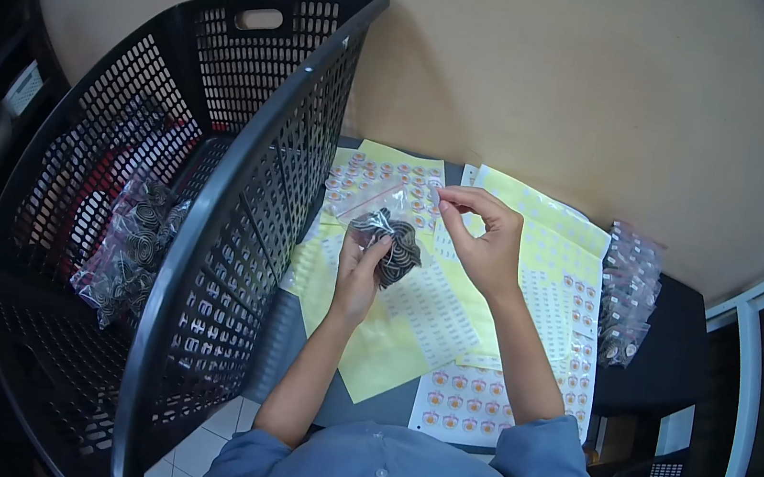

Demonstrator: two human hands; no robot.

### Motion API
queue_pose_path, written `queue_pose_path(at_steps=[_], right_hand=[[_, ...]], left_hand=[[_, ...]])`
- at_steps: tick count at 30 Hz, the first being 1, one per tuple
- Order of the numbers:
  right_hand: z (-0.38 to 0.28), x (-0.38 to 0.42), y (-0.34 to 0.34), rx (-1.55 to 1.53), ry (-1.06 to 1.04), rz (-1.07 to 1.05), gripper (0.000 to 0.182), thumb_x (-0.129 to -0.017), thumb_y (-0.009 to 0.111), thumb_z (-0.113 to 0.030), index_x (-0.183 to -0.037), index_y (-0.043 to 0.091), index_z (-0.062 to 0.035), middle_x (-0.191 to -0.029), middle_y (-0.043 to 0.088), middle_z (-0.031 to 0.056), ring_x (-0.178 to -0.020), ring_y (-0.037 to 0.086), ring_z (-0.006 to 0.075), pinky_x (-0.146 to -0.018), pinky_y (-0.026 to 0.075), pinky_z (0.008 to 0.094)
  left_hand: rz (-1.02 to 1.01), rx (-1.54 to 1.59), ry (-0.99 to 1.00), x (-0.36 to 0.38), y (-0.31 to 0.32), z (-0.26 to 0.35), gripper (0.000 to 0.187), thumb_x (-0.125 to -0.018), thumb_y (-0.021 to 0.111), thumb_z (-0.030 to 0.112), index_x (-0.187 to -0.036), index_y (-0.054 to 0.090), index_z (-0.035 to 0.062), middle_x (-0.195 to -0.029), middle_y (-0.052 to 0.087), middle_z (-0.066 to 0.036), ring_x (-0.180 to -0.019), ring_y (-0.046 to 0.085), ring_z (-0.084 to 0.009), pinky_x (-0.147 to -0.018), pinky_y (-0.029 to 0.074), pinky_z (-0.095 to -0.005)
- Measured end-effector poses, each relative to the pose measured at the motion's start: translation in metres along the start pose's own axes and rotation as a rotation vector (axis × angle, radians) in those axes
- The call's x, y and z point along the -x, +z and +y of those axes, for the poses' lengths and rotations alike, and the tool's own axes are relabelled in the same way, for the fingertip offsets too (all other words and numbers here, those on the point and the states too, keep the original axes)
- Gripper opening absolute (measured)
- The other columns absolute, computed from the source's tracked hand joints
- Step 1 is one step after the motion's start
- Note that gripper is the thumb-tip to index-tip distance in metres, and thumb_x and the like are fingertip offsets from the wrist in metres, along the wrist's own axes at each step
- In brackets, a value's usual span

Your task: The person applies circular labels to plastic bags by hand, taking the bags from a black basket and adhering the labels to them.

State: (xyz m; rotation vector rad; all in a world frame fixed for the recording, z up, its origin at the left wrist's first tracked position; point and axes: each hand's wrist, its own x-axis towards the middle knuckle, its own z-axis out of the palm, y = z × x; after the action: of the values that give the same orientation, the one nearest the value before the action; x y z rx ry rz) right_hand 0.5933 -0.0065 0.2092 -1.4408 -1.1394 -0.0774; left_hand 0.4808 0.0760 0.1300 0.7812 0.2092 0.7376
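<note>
My left hand (358,279) grips a clear zip bag (387,245) with a dark, light-striped coiled item inside, its thumb lying over the front. The bag's top edge, with a reddish seal strip, points up and away from me. Just right of the bag, my right hand (490,240) is raised with thumb and index finger pinched together. Whatever is between those fingertips is too small to make out. Beneath both hands lie yellow backing sheets (370,362) and white sheets of small labels (435,313). Behind the bag is a sheet of round orange-and-pink stickers (371,175).
A tall black perforated basket (263,155) stands at my left, with several bagged coiled items (134,249) inside. More filled bags (627,295) are lined up at the table's right. Another sticker sheet (466,404) lies near me. A beige wall (556,88) rises behind the table.
</note>
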Motion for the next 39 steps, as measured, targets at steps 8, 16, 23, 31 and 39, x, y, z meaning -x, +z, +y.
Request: queue_pose_path(at_steps=[8,16,23,31,39], right_hand=[[-0.019,0.025,0.005,-0.320,0.163,0.003,0.019,-0.069,0.060,0.004,-0.087,0.057,0.0018,-0.073,0.061,0.0069,-0.066,0.056,0.0085,-0.060,0.045,0.0203],[-0.032,0.035,0.006,-0.403,0.208,-0.076,0.026,-0.074,0.055,0.003,-0.100,0.050,0.0011,-0.076,0.060,0.0063,-0.072,0.054,0.0080,-0.064,0.041,0.0210],[-0.024,0.030,0.002,-0.496,0.183,-0.215,0.015,-0.079,0.045,0.003,-0.092,0.052,0.0028,-0.085,0.059,0.0093,-0.074,0.054,0.0077,-0.067,0.042,0.0239],[-0.046,0.016,-0.010,0.000,-0.248,-0.519,0.041,-0.076,0.046,0.007,-0.115,0.045,-0.0047,-0.102,0.052,0.0112,-0.080,0.053,0.0184,-0.067,0.043,0.0274],[-0.049,0.020,-0.009,0.189,-0.323,-0.711,0.060,-0.075,0.044,0.007,-0.129,0.022,-0.0074,-0.105,0.044,0.0168,-0.082,0.049,0.0288,-0.075,0.040,0.0361]], left_hand=[[-0.009,-0.038,0.088,0.022,0.026,0.019,0.035,-0.082,0.042,-0.001,-0.115,0.032,0.0021,-0.104,0.048,-0.010,-0.093,0.051,-0.0144,-0.080,0.043,-0.0271],[-0.042,0.019,0.114,0.034,0.029,0.030,0.041,-0.080,0.041,-0.002,-0.119,0.027,0.0033,-0.108,0.046,-0.011,-0.096,0.051,-0.0158,-0.081,0.043,-0.0280],[-0.009,-0.129,0.117,0.039,0.022,0.029,0.036,-0.083,0.043,0.002,-0.115,0.029,0.0013,-0.104,0.049,-0.013,-0.091,0.053,-0.0141,-0.075,0.045,-0.0251],[-0.048,-0.285,0.077,0.040,0.016,0.027,0.035,-0.083,0.047,0.007,-0.115,0.034,0.0001,-0.100,0.053,-0.009,-0.086,0.054,-0.0103,-0.072,0.045,-0.0227],[-0.107,-0.326,0.049,0.038,0.013,0.026,0.033,-0.084,0.043,0.005,-0.117,0.041,-0.0002,-0.096,0.054,-0.005,-0.083,0.053,-0.0072,-0.070,0.044,-0.0212]])
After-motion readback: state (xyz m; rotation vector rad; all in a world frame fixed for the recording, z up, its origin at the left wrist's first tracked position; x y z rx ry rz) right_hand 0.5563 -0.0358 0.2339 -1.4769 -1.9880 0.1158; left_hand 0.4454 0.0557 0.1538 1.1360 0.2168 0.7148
